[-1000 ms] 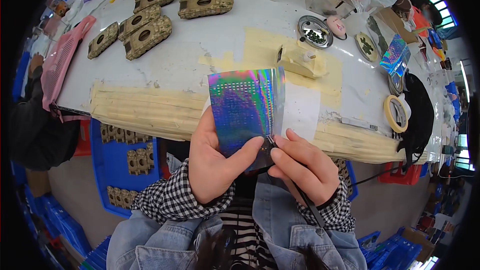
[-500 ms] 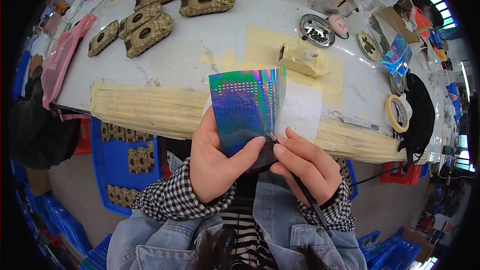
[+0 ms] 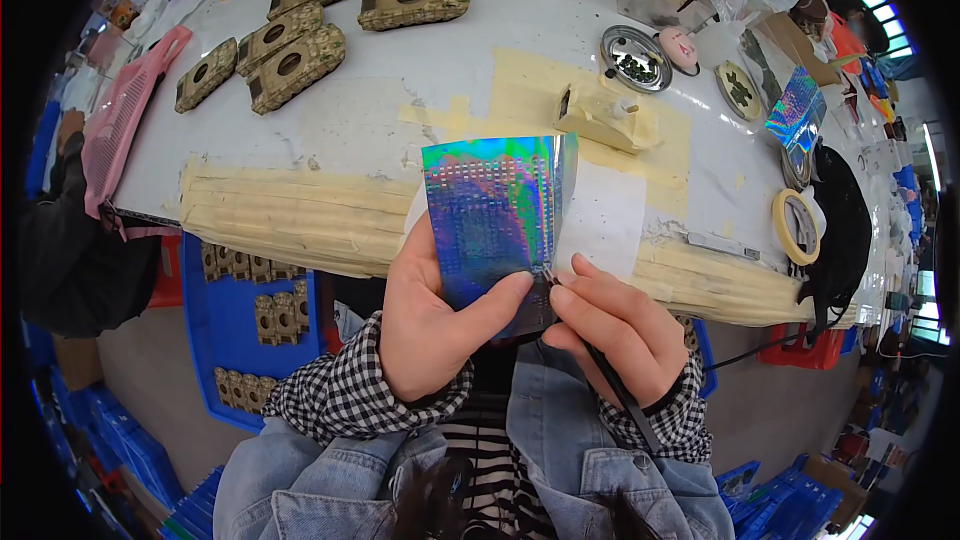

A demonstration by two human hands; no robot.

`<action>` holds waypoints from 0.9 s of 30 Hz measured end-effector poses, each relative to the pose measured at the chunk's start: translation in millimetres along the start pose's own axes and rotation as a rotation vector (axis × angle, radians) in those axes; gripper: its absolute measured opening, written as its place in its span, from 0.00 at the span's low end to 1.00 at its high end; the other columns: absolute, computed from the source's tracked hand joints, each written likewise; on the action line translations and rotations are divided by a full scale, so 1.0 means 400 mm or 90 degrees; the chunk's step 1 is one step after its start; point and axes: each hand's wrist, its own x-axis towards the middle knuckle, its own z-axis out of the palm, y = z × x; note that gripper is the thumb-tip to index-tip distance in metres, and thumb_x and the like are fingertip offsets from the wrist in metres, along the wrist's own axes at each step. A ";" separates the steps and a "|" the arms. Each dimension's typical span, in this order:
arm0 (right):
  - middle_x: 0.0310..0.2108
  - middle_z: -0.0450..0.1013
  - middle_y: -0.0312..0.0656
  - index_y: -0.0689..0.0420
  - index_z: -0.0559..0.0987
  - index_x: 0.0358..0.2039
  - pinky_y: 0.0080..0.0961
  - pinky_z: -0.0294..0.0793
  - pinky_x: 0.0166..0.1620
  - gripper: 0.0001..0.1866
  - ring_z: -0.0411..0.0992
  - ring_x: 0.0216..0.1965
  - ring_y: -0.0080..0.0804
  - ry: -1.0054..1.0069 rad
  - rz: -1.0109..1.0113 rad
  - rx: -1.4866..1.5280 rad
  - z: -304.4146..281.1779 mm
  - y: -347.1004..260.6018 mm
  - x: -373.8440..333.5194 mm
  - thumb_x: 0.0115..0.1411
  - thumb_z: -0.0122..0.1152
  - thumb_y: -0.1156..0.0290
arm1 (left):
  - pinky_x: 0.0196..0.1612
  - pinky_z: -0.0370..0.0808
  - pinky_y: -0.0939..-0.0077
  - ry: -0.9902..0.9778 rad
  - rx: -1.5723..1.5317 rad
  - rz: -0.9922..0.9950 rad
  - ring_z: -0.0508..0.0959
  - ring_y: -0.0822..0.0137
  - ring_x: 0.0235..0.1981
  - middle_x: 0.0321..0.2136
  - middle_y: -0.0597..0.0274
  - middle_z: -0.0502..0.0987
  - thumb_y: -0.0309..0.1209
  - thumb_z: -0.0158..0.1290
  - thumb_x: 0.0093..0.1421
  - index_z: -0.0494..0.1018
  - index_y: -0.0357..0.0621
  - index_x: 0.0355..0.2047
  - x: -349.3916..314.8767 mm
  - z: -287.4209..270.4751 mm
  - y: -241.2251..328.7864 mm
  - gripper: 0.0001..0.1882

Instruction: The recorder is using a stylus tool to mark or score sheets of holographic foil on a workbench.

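Note:
My left hand (image 3: 437, 312) grips a shiny holographic sticker sheet (image 3: 485, 230) with rows of tiny rectangles, its thumb lying across the lower front. The sheet stands tilted above the table's front edge, its right edge bent back. In my right hand (image 3: 622, 330) is a pair of black tweezers (image 3: 607, 372), held pencil-like. Their tips touch or nearly touch the sheet's lower right part, close to my left thumb. Whether a small piece is between the tips is too small to tell. Behind the sheet, a white paper (image 3: 602, 220) lies partly hidden.
Several camouflage model tank hulls (image 3: 297, 68) stand at the far left. A yellowish taped block (image 3: 605, 120), a round metal dish (image 3: 636, 60) with small dark parts, and a tape roll (image 3: 795, 227) are to the right. Below the table's left edge, a blue tray (image 3: 240, 325) holds more hulls.
The sheet has tilted slightly and shifted a little to the right, so its reflections differ. Both hands keep their grips, and the tweezers stay at the same part of the sheet.

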 end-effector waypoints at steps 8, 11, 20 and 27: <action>0.35 0.76 0.51 0.66 0.80 0.38 0.35 0.80 0.46 0.17 0.78 0.38 0.43 -0.005 -0.026 -0.022 0.000 0.003 0.004 0.47 0.70 0.73 | 0.48 0.73 0.78 0.007 -0.001 0.001 0.76 0.74 0.43 0.44 0.60 0.75 0.17 0.54 0.56 0.62 0.34 0.54 0.002 -0.002 -0.004 0.25; 0.35 0.76 0.51 0.66 0.80 0.38 0.35 0.80 0.46 0.17 0.78 0.38 0.43 -0.006 -0.022 -0.018 -0.002 0.003 0.005 0.47 0.71 0.73 | 0.48 0.73 0.78 0.002 0.010 0.019 0.76 0.74 0.43 0.43 0.60 0.75 0.17 0.54 0.56 0.62 0.34 0.53 0.000 -0.002 -0.006 0.25; 0.36 0.76 0.53 0.68 0.79 0.37 0.38 0.80 0.45 0.17 0.78 0.36 0.42 0.009 -0.106 -0.066 0.005 0.011 0.010 0.48 0.70 0.73 | 0.48 0.73 0.79 0.007 -0.016 -0.007 0.76 0.74 0.43 0.43 0.60 0.76 0.16 0.54 0.56 0.63 0.36 0.53 -0.001 0.001 -0.003 0.24; 0.37 0.76 0.53 0.68 0.79 0.39 0.39 0.80 0.45 0.17 0.78 0.36 0.41 0.003 -0.108 -0.054 0.004 0.013 0.007 0.50 0.69 0.73 | 0.48 0.73 0.78 0.003 -0.030 -0.022 0.76 0.74 0.44 0.44 0.60 0.76 0.17 0.54 0.56 0.63 0.36 0.53 -0.002 -0.002 -0.003 0.24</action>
